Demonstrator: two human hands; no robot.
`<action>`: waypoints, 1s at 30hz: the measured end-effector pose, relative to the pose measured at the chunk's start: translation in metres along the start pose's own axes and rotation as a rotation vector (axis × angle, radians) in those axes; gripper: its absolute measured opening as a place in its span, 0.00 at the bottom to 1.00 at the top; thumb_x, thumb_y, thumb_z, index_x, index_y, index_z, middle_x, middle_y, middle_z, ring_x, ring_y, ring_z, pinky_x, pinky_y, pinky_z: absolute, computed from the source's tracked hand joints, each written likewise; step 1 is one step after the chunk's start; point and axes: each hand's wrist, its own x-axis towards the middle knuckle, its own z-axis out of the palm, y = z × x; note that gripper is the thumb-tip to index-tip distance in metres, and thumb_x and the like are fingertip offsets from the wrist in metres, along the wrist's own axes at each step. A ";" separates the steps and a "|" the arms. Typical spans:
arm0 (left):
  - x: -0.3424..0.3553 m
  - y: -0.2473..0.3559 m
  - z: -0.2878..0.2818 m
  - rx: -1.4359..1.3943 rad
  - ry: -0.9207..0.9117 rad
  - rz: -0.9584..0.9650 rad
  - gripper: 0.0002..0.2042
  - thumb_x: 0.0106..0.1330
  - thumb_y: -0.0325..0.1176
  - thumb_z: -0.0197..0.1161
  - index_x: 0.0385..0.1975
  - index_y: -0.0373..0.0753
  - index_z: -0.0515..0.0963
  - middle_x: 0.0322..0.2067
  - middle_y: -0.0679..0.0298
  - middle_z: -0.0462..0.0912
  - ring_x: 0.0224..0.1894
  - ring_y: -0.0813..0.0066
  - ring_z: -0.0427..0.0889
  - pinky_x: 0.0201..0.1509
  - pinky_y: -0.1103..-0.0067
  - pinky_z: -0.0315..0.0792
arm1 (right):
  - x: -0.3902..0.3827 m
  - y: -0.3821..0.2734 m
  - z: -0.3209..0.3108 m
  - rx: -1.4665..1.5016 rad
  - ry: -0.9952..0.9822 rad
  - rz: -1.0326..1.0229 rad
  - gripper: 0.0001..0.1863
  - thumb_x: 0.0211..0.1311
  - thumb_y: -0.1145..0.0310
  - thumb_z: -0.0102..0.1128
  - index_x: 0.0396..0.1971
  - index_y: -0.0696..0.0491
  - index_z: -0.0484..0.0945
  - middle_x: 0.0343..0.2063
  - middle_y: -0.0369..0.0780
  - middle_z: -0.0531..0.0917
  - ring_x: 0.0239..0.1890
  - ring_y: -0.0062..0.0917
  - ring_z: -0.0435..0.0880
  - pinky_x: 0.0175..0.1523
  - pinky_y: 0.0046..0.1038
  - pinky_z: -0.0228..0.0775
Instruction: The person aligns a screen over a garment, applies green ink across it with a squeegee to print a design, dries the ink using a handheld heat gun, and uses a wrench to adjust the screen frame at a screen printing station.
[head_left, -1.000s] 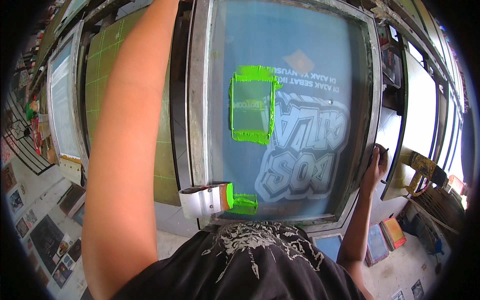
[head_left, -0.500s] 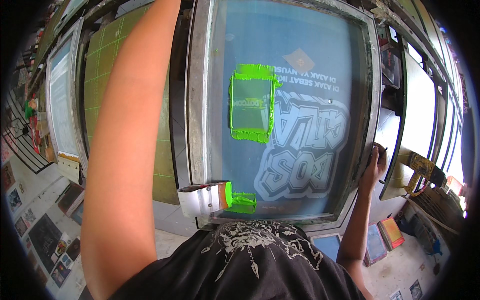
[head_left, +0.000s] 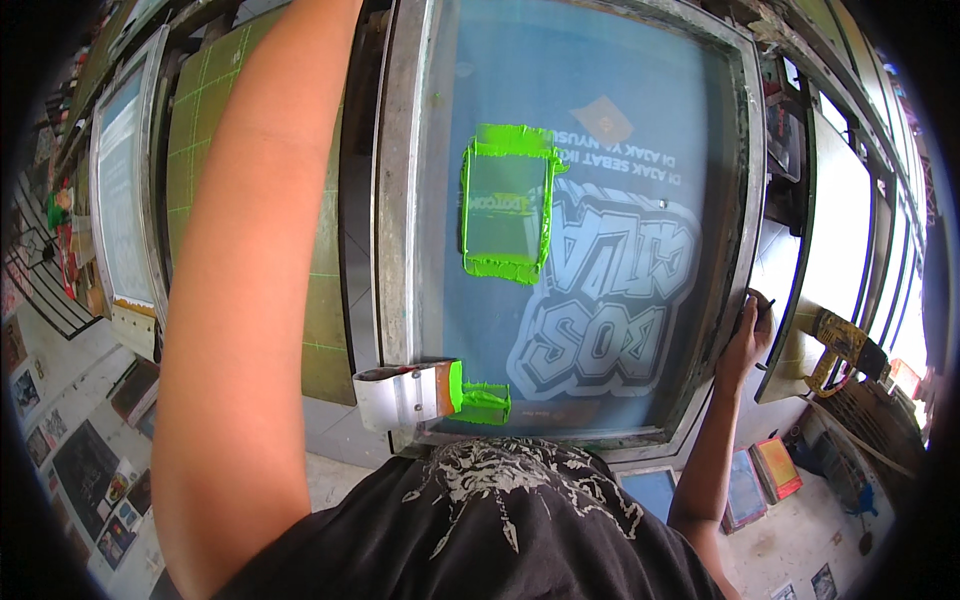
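A screen-printing frame [head_left: 393,200] with a metal border and blue mesh [head_left: 600,80] lies before me. Faint reversed lettering and a logo show in the mesh. Bright green ink [head_left: 505,268] outlines a rectangle left of its middle. A squeegee [head_left: 408,396] with a metal holder and green-coated blade rests at the near left corner, beside a smaller green patch [head_left: 486,403]. My left forearm [head_left: 245,250] reaches past the frame's left side, its hand beyond the upper edge. At the frame's right edge my right hand [head_left: 752,335] is closed, its fingers partly hidden; what it grips is unclear.
Another screen [head_left: 122,190] and a board with green grid lines [head_left: 215,130] stand at left. On the right are a white board [head_left: 835,220] and a yellow-stained heat gun or drill-like tool [head_left: 848,345]. Small framed screens [head_left: 775,468] lie on the floor.
The view has shifted very slightly. The squeegee, the ink and my right hand keep their places on the frame.
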 end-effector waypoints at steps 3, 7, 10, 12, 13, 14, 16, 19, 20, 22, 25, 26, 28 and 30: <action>-0.003 0.003 0.001 0.069 0.027 0.013 0.17 0.61 0.39 0.56 0.43 0.31 0.74 0.46 0.50 0.76 0.46 0.61 0.74 0.49 0.62 0.69 | 0.000 0.002 0.000 0.023 0.019 0.002 0.12 0.65 0.66 0.52 0.39 0.60 0.77 0.32 0.34 0.78 0.35 0.15 0.72 0.43 0.18 0.62; -0.017 -0.010 0.009 -0.079 -0.013 0.068 0.20 0.60 0.41 0.57 0.47 0.32 0.73 0.48 0.51 0.76 0.48 0.59 0.74 0.49 0.61 0.69 | 0.004 0.004 -0.004 -0.164 0.004 -0.041 0.11 0.64 0.67 0.53 0.39 0.60 0.77 0.31 0.34 0.78 0.33 0.16 0.73 0.41 0.19 0.64; -0.021 -0.025 0.021 -0.336 0.017 0.092 0.16 0.55 0.39 0.62 0.35 0.32 0.78 0.36 0.53 0.81 0.37 0.60 0.79 0.41 0.65 0.72 | 0.012 -0.007 -0.005 -0.326 -0.001 -0.093 0.10 0.63 0.70 0.51 0.37 0.60 0.77 0.28 0.34 0.77 0.31 0.17 0.72 0.37 0.20 0.64; -0.039 -0.023 0.030 -0.423 0.048 0.160 0.17 0.59 0.42 0.59 0.39 0.35 0.78 0.36 0.56 0.81 0.37 0.65 0.79 0.42 0.68 0.73 | 0.024 -0.028 -0.007 -0.402 0.059 -0.198 0.10 0.64 0.70 0.51 0.37 0.60 0.77 0.25 0.32 0.76 0.27 0.15 0.71 0.32 0.19 0.63; -0.054 -0.017 0.043 -0.460 0.053 0.196 0.17 0.61 0.44 0.57 0.41 0.37 0.77 0.36 0.58 0.81 0.36 0.67 0.79 0.42 0.69 0.73 | 0.029 -0.054 -0.011 -0.277 -0.012 -0.043 0.10 0.64 0.70 0.49 0.36 0.60 0.76 0.20 0.30 0.70 0.24 0.12 0.66 0.27 0.18 0.57; -0.062 -0.018 0.045 -0.503 0.071 0.231 0.17 0.63 0.45 0.55 0.42 0.38 0.77 0.36 0.60 0.82 0.36 0.70 0.80 0.42 0.70 0.74 | 0.034 -0.086 -0.003 0.043 -0.055 0.090 0.11 0.66 0.66 0.50 0.41 0.58 0.74 0.19 0.30 0.64 0.20 0.10 0.59 0.24 0.17 0.49; -0.044 -0.050 0.032 -0.448 0.237 0.263 0.16 0.64 0.45 0.53 0.42 0.40 0.77 0.36 0.62 0.81 0.35 0.72 0.79 0.41 0.70 0.74 | 0.068 -0.112 0.011 0.495 -0.210 0.053 0.13 0.67 0.64 0.50 0.42 0.59 0.72 0.22 0.31 0.65 0.23 0.12 0.62 0.31 0.17 0.62; -0.060 -0.051 0.043 -0.624 0.062 0.313 0.15 0.66 0.42 0.51 0.44 0.39 0.77 0.38 0.62 0.80 0.37 0.72 0.79 0.42 0.70 0.75 | 0.101 -0.178 0.077 0.410 -0.326 -0.202 0.11 0.67 0.67 0.47 0.40 0.59 0.73 0.31 0.38 0.74 0.36 0.21 0.77 0.54 0.26 0.70; -0.064 -0.055 0.045 -0.657 0.065 0.327 0.15 0.66 0.41 0.51 0.44 0.38 0.76 0.39 0.61 0.80 0.38 0.72 0.79 0.42 0.70 0.74 | 0.107 -0.214 0.108 0.365 -0.331 -0.218 0.13 0.65 0.63 0.52 0.38 0.60 0.75 0.32 0.38 0.77 0.37 0.21 0.77 0.52 0.23 0.68; -0.077 -0.054 0.052 -0.749 0.062 0.331 0.18 0.65 0.41 0.52 0.48 0.34 0.74 0.46 0.58 0.78 0.46 0.67 0.75 0.51 0.70 0.68 | 0.134 -0.253 0.163 0.043 -0.281 -0.535 0.18 0.61 0.58 0.58 0.38 0.59 0.79 0.28 0.37 0.79 0.34 0.17 0.74 0.41 0.18 0.63; -0.073 -0.052 0.061 -0.701 0.231 0.470 0.18 0.65 0.40 0.53 0.47 0.31 0.75 0.46 0.57 0.78 0.48 0.66 0.75 0.53 0.72 0.66 | 0.172 -0.277 0.254 0.285 -0.404 -0.536 0.16 0.60 0.60 0.60 0.36 0.60 0.80 0.28 0.36 0.82 0.29 0.15 0.75 0.34 0.18 0.66; -0.068 -0.058 0.063 -0.651 0.326 0.528 0.18 0.65 0.39 0.52 0.45 0.31 0.75 0.44 0.58 0.79 0.46 0.67 0.76 0.52 0.73 0.67 | 0.178 -0.282 0.284 0.374 -0.447 -0.503 0.15 0.60 0.62 0.61 0.35 0.61 0.80 0.27 0.36 0.81 0.29 0.15 0.76 0.35 0.17 0.67; -0.063 -0.055 0.070 -0.617 0.373 0.655 0.16 0.65 0.37 0.51 0.40 0.30 0.77 0.38 0.57 0.81 0.42 0.68 0.76 0.48 0.75 0.68 | 0.192 -0.275 0.334 0.709 -0.615 -0.401 0.13 0.60 0.66 0.61 0.35 0.62 0.78 0.28 0.37 0.81 0.31 0.17 0.79 0.38 0.18 0.72; -0.068 -0.053 0.076 -0.689 0.368 0.661 0.15 0.65 0.37 0.51 0.38 0.30 0.78 0.35 0.58 0.81 0.39 0.68 0.77 0.46 0.75 0.68 | 0.197 -0.264 0.361 0.694 -0.681 -0.303 0.11 0.60 0.69 0.60 0.37 0.61 0.76 0.31 0.38 0.80 0.35 0.20 0.80 0.43 0.21 0.75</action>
